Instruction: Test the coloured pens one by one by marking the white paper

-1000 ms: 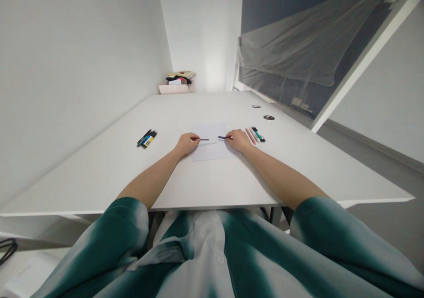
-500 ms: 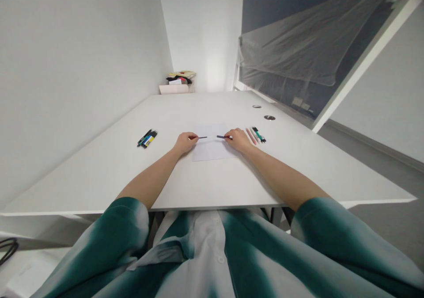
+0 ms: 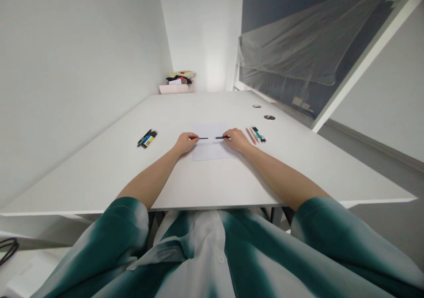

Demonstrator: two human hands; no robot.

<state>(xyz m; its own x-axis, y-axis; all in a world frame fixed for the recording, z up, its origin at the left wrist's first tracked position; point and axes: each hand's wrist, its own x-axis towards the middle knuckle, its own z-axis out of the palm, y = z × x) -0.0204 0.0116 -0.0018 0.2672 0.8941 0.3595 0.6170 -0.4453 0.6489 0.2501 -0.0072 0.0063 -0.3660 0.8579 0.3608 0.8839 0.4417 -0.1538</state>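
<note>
White desk (image 3: 109, 174), pale walls (image 3: 66, 68), left fingers (image 3: 194, 135) and right fingers (image 3: 229, 134) pinching a dark rod (image 3: 212, 138).

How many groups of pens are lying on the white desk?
2. The left group lies left of the sheet of paper; the right group lies past the right hand. The left hand and right hand each hold a thin dark pen, uncounted.

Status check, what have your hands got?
Left hand on thin dark rod, right hand on dark pen barrel. Ends lined up over white paper, contact unclear. Pens left, pens right, off the paper.
</note>
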